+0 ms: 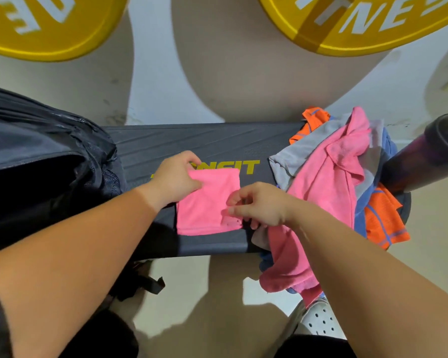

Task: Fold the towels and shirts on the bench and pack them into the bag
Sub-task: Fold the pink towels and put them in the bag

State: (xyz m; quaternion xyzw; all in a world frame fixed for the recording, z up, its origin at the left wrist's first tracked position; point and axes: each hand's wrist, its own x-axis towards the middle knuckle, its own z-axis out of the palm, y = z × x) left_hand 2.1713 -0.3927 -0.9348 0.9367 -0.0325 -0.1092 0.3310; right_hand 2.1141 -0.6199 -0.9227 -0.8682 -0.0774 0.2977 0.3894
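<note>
- The folded towel (207,202), pink and roughly square, lies in the middle of the surface (204,140), between the open black bag (36,161) and a loose pile of clothes (331,171).
- The left hand (175,178) holds the towel's far left corner, thumb on top and fingers curled. The right hand (259,204) pinches its near right edge with bent fingers.
- To do this well, I judge the edges should be squared and the layers kept pinched together, so the fold survives the lift.
- The towel should then go flat into the bag's mouth, supported at both ends.
- The pile's pink cloth hangs just beside the right hand and could snag.
- Yellow letters on the surface end in what looks like "NFIT"; the left hand hides the start.
- The yellow weight plate (347,21) shows "TNES", cut off by the frame.
</note>
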